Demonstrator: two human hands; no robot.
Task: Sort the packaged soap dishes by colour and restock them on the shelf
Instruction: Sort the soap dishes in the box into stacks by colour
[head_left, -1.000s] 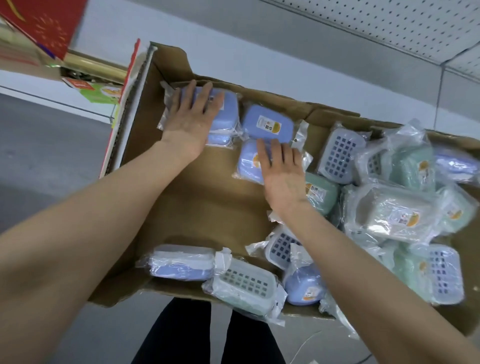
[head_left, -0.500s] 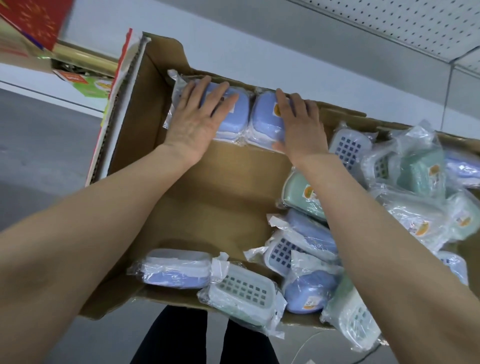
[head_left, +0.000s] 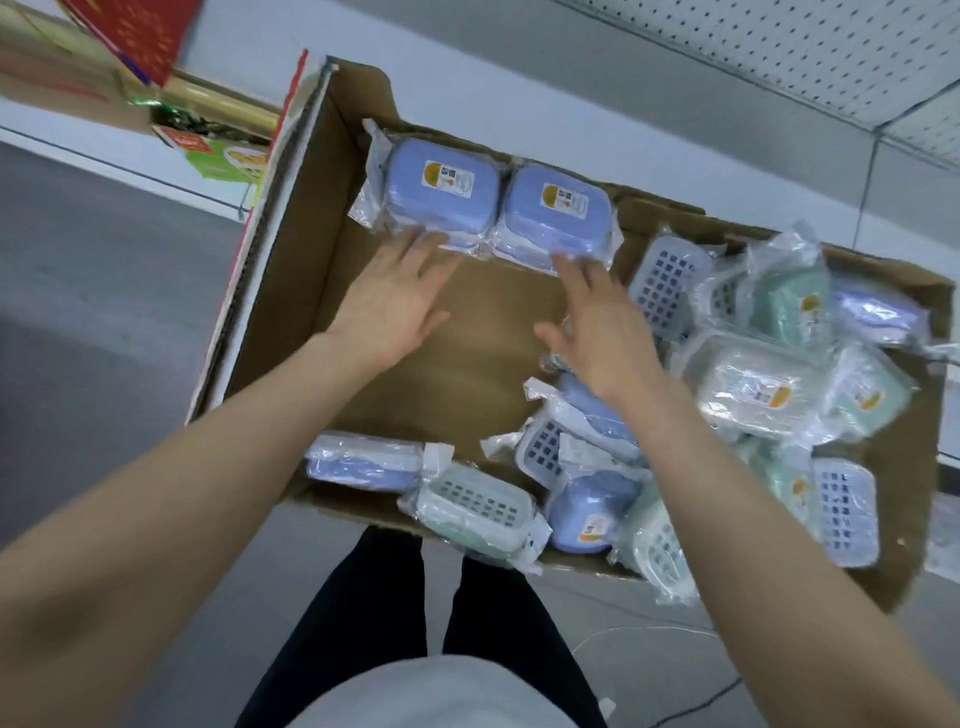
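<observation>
A shallow cardboard box holds packaged soap dishes in clear wrap. Two blue dishes stand side by side against its far wall: the left blue dish and the right blue dish. My left hand lies flat and open over the box floor, fingertips at the left dish's near edge. My right hand is open too, fingertips just below the right dish. A mixed heap of blue, green and white dishes fills the box's right side. Along the near edge lie a blue dish and a white one.
Bare cardboard floor shows in the box's middle. Grey shelf back and pegboard rise behind the box. Red and green packaging sits on a shelf at upper left. My dark trouser legs and a thin cable on the floor are below.
Both hands have drawn back toward me off the two blue dishes, which now stand uncovered side by side against the far wall. Earlier my right hand slid the second dish up beside the first.
</observation>
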